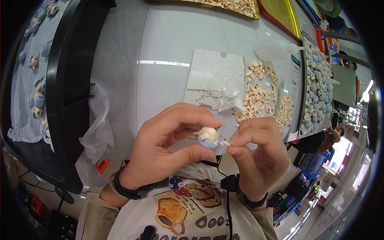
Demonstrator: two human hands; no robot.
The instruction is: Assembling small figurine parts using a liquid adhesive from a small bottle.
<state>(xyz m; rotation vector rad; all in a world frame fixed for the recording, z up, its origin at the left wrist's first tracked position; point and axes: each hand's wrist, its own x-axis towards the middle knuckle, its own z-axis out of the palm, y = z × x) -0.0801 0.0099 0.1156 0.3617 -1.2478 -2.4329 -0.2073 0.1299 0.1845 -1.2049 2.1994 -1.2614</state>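
Between the thumb and fingers of my left hand is a small doll head, cream-coloured with light blue hair. My right hand pinches a tiny cream piece with a reddish tip close to the head's right side; whether the two touch I cannot tell. Just beyond my hands lies a pile of similar small pointed cream pieces on the table. Left of the pile, a clear round plastic dish rests on a sheet of cardboard, with a crumpled white tissue beside it.
A tray of blue-haired heads stands at the right. A white squeeze bottle lies on the table. Yellow trays are at the far edge. A black-rimmed bin with white lining and more heads fills the left.
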